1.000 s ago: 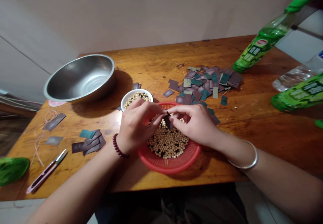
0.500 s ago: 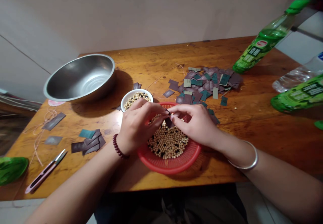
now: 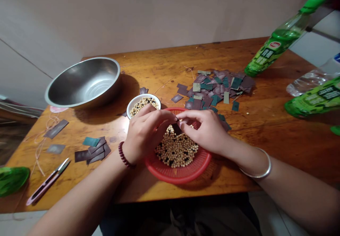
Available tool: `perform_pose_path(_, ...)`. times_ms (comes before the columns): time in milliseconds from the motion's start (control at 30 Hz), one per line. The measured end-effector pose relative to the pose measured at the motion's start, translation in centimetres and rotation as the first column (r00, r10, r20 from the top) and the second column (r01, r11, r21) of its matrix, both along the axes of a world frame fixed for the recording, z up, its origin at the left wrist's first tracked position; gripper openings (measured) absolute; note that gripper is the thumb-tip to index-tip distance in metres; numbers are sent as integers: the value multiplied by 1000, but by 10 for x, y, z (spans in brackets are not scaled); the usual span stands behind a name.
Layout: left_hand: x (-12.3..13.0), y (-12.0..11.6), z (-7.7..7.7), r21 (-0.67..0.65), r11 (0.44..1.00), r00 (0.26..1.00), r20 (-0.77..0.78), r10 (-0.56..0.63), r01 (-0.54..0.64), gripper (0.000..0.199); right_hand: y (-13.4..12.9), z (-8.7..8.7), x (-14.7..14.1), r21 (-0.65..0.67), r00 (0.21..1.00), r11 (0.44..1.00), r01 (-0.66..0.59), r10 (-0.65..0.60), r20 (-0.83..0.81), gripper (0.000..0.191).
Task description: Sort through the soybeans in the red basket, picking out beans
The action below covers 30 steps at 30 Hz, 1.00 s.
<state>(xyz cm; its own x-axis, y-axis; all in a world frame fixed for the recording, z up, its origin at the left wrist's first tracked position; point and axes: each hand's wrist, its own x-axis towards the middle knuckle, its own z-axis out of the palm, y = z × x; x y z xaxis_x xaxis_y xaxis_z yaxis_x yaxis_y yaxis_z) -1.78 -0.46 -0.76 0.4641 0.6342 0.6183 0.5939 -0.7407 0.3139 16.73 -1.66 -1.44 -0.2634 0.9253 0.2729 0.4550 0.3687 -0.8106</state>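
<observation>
Over a red plastic basket (image 3: 177, 180) my two hands meet, fingertips almost touching. A small dark patch (image 3: 177, 129), like the purplish pieces on the table, hangs from the pinch between them. My left hand (image 3: 146, 129), with a dark bead bracelet, is closed at the fingertips. My right hand (image 3: 207, 127), wearing a silver bangle on its wrist, pinches the patch with thumb and forefinger. Pale round beans (image 3: 176, 149) mixed with black ones fill the basket's bottom. Just behind my left hand stands a white bowl (image 3: 128, 107) of similar beans. My fingers partly hide the patch.
A steel basin (image 3: 82, 83) stands at the back left. Purple and green patches (image 3: 217, 90) lie heaped behind my right hand. Green drink bottles (image 3: 271, 48) and a clear bottle (image 3: 305, 82) are at the right. Pink-handled thread snips (image 3: 47, 183) lie front left, near loose thread (image 3: 39, 151).
My fingertips have shifted slightly at the pinch, and my left fingers have lifted a little, showing more beans beneath. Otherwise the scene is the same.
</observation>
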Motion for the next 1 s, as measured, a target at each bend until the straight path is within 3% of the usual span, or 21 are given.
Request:
perform_pose_path(200, 2, 1, -2, 49, 998, 996, 90, 27, -32, 15, 0, 1, 0, -6, 1000, 1000, -4, 4, 12, 22)
perform_pose_path(500, 2, 0, 0, 59, 997, 995, 89, 37, -43, 16, -1, 3, 1, 5, 999, 1000, -20, 20, 30, 21)
perform_pose_path(1000, 3, 0, -3, -25, 998, 995, 80, 67, -65, 22, 0, 2, 0, 20, 999, 1000, 9, -9, 40, 23)
